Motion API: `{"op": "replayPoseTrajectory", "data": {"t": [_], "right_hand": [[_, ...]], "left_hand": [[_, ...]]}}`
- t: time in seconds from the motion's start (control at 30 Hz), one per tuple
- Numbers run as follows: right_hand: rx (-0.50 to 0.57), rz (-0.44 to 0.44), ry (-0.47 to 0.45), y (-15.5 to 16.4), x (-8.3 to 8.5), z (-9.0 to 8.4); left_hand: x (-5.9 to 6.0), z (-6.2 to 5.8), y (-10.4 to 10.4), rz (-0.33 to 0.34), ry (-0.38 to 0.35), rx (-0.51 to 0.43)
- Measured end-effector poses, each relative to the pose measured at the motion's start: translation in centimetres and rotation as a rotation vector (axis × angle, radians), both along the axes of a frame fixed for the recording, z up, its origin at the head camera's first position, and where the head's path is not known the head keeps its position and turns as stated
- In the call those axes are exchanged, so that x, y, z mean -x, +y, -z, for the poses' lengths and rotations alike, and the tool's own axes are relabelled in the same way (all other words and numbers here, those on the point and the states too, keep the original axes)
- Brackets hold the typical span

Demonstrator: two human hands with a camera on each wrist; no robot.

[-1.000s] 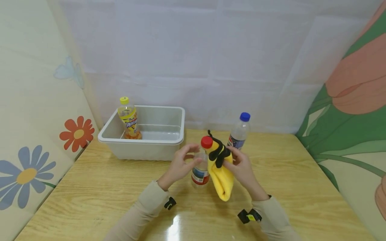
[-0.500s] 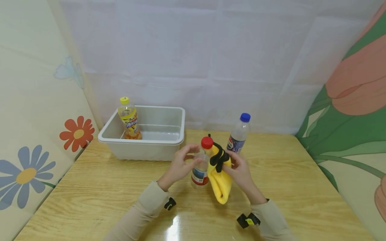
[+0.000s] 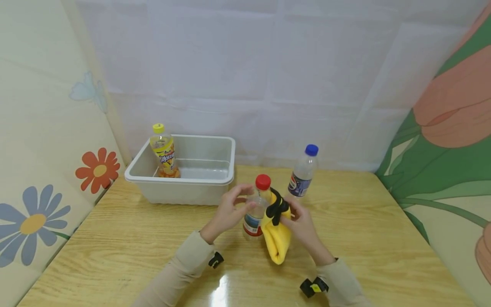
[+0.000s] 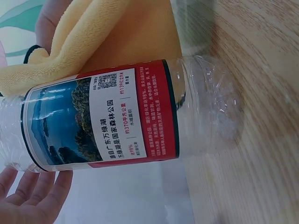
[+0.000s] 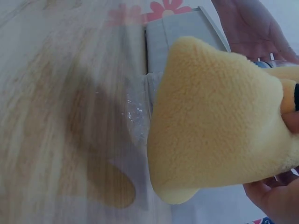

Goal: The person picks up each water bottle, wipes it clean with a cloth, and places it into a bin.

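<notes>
A clear plastic bottle (image 3: pixel 252 222) with a red cap (image 3: pixel 263 182) stands upright on the table. My left hand (image 3: pixel 231 209) holds its upper part from the left, thumb in front. In the left wrist view, the fingertips (image 4: pixel 60 184) meet the bottle's side beside its lake-picture label (image 4: pixel 65 123). My right hand (image 3: pixel 304 224) pinches a folded yellow fleece cloth (image 3: pixel 277 241) with black trim. The cloth is up against the bottle's right side and hides part of it. Seen from the right wrist, the cloth (image 5: pixel 215 116) covers most of the bottle.
A pale grey plastic bin (image 3: pixel 184 187) stands at the back left, holding a yellow-capped bottle (image 3: pixel 166 155). Behind my right hand, a blue-capped bottle (image 3: pixel 303 175) stands upright on the wooden table (image 3: pixel 364 230). A white sheet (image 3: pixel 268 76) hangs along the back.
My right hand has moved the cloth left and down, closer against the red-capped bottle. More of the blue-capped bottle shows now. The left hand has stayed in place.
</notes>
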State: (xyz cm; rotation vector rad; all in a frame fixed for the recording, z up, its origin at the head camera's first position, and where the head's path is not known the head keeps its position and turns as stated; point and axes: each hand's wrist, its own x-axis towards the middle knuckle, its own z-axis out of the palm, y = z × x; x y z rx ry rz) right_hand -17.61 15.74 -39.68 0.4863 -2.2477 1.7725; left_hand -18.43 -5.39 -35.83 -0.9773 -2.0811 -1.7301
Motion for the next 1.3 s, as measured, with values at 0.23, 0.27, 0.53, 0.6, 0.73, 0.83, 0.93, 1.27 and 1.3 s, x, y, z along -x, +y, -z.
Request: {"op": "replayPoseTrajectory", "data": {"t": [0.23, 0.27, 0.53, 0.6, 0.73, 0.83, 0.93, 1.27, 1.3], "right_hand": [[0.009, 0.002, -0.062, -0.2, -0.1, 0.5], [0.008, 0.000, -0.069, -0.2, -0.1, 0.6], [0.008, 0.001, -0.112, -0.4, -0.2, 0.8], [0.006, 0.007, -0.111, -0.4, -0.2, 0.9], [0.003, 0.017, -0.100, -0.3, -0.3, 1.0], [-0.003, 0.013, -0.094, -0.3, -0.5, 1.0], [-0.029, 0.000, -0.087, -0.1, -0.7, 1.0], [-0.064, -0.017, -0.056, 0.0, -1.5, 0.8], [-0.070, -0.018, -0.056, 0.0, -1.6, 0.8]], "left_hand": [[0.0, 0.1, -0.1, 0.003, -0.007, -0.001], [0.0, 0.1, -0.1, 0.003, -0.007, 0.000], [0.0, -0.1, -0.1, 0.003, -0.034, 0.003], [0.0, 0.0, -0.1, 0.006, -0.038, -0.001], [0.7, 1.0, -0.2, 0.018, -0.024, -0.013], [1.5, 2.0, -0.3, 0.021, 0.012, -0.012], [1.9, 2.5, -0.6, 0.023, 0.052, -0.008], [2.0, 2.6, -1.2, 0.033, 0.020, -0.049], [2.0, 2.6, -1.2, 0.032, 0.014, -0.045]]}}
